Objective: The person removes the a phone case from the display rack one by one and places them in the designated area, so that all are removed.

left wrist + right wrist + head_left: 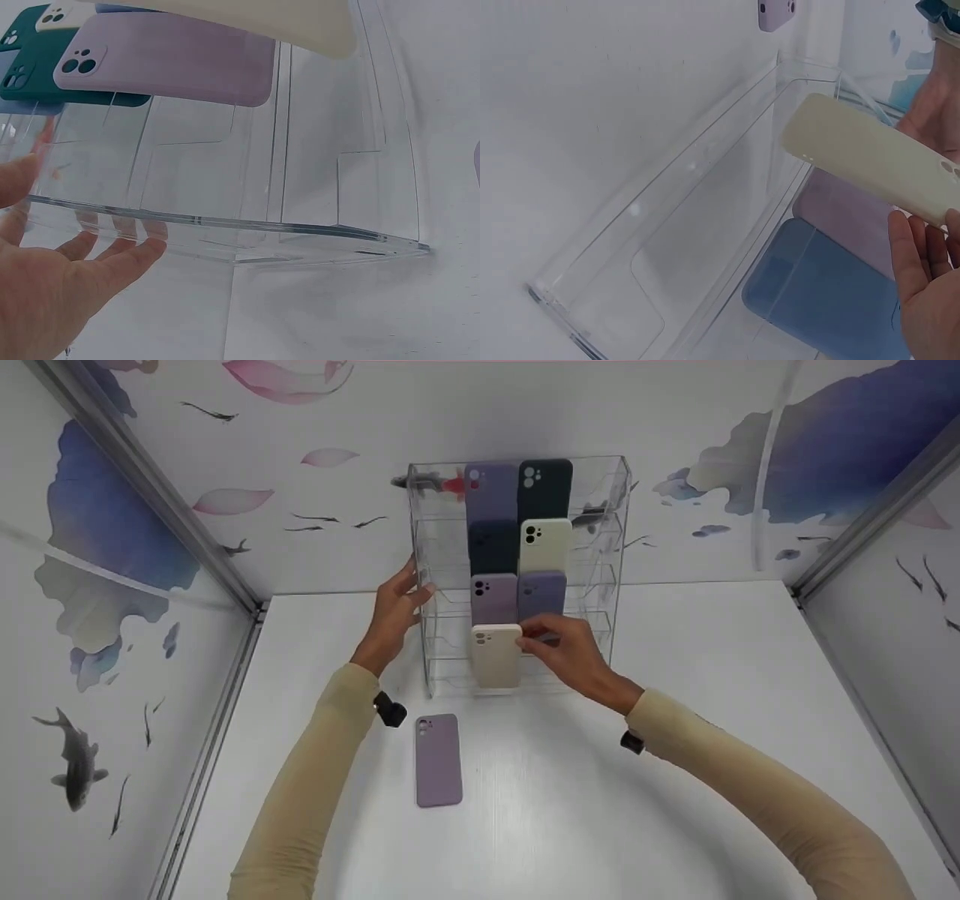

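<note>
My right hand (574, 656) pinches a cream phone case (496, 664) by its upper right edge. That case is in front of the lowest tier of a clear acrylic display rack (300, 228). In the right wrist view it slants over a lilac case (840, 199) and a blue-violet case (802, 277) in the tier behind. At the rack's left side, my left hand (391, 611) holds the side panel, thumb by the front edge and fingers along the outer face. Higher up stand a white case (546, 547), a dark navy case (491, 547), a purple case (491, 499) and a dark green case (545, 495).
Another lilac phone case (439, 765) lies flat on the white table (540, 810), in front of the rack. White panels (712, 555) printed with fish and petals enclose the table behind and at both sides, with metal posts (225, 532) in the corners.
</note>
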`<state>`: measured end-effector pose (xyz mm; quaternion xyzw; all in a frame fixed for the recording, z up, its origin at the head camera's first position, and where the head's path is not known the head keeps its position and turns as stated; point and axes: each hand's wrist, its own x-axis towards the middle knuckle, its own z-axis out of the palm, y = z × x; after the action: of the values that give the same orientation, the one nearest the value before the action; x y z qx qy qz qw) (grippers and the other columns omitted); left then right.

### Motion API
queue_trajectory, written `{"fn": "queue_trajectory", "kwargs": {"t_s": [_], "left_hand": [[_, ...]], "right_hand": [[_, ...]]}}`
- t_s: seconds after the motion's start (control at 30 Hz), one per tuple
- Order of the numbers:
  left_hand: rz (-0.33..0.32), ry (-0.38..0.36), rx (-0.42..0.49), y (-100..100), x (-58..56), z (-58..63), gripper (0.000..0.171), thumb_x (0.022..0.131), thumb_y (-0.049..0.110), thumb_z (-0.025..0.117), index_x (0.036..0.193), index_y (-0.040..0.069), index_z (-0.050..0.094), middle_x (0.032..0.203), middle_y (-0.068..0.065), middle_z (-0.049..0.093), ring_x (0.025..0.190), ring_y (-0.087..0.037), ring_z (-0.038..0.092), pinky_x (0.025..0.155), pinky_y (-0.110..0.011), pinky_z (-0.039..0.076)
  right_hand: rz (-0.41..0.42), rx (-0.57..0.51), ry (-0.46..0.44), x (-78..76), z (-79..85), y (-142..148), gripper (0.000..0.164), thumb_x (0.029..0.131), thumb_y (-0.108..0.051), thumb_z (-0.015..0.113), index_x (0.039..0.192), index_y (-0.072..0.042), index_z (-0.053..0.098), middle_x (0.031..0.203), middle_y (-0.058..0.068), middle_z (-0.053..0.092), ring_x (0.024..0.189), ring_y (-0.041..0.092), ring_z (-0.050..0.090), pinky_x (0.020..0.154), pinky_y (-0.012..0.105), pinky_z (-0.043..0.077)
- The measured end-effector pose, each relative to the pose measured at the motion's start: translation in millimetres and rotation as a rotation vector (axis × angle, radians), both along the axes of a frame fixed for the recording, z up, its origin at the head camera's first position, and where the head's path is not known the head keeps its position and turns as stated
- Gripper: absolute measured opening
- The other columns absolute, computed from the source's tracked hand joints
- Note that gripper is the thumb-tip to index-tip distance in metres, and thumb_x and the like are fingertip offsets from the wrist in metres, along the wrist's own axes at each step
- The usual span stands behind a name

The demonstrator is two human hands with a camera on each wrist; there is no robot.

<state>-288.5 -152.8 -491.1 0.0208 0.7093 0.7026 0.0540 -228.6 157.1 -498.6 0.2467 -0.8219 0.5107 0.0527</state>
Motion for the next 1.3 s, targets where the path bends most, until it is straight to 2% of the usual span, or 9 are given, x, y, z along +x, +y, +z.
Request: {"fn": "queue_trajectory", "kwargs": {"t_s": [0.27, 0.53, 0.93, 1.3], "left_hand": [[-0.008, 0.008, -0.008, 0, 0.8, 0.4, 0.071, 0.113, 0.028, 0.063, 0.176, 0.03, 0.03, 0.177, -0.011, 0.038, 0.161, -0.033, 0.04, 0.125, -0.064, 0.038], [-0.01, 0.014, -0.002, 0, -0.8, -1.4, 0.071, 0.113, 0.027, 0.063, 0.176, 0.026, 0.03, 0.177, -0.014, 0.037, 0.161, -0.034, 0.04, 0.125, -0.065, 0.037], [-0.006, 0.01, -0.009, -2, 1.2, -0.4, 0.073, 0.113, 0.027, 0.062, 0.177, 0.022, 0.027, 0.178, -0.019, 0.032, 0.162, -0.037, 0.037, 0.125, -0.066, 0.036], [-0.01, 0.017, 0.001, -1, 1.1, 0.0, 0.071, 0.114, 0.025, 0.061, 0.177, 0.027, 0.027, 0.179, -0.016, 0.032, 0.162, -0.035, 0.037, 0.126, -0.066, 0.036]], "right_hand": [[0.026, -0.024, -0.012, 11.2, 1.7, 5, 0.018, 0.102, -0.005, 0.08, 0.12, -0.005, 0.081, 0.111, 0.007, 0.079, 0.102, 0.02, 0.076, 0.085, 0.034, 0.067], [0.039, -0.044, -0.051, 19.6, -0.5, 13, 0.02, 0.102, -0.005, 0.08, 0.122, -0.007, 0.081, 0.113, 0.007, 0.078, 0.104, 0.022, 0.076, 0.086, 0.036, 0.067], [0.047, -0.056, -0.144, 31.8, -19.0, 23, 0.02, 0.102, -0.006, 0.08, 0.122, -0.007, 0.081, 0.112, 0.008, 0.078, 0.105, 0.025, 0.076, 0.086, 0.033, 0.067], [0.045, -0.101, -0.216, 39.7, -35.6, 31, 0.02, 0.1, -0.003, 0.082, 0.12, -0.005, 0.081, 0.109, 0.013, 0.078, 0.099, 0.03, 0.078, 0.083, 0.035, 0.067]]}}
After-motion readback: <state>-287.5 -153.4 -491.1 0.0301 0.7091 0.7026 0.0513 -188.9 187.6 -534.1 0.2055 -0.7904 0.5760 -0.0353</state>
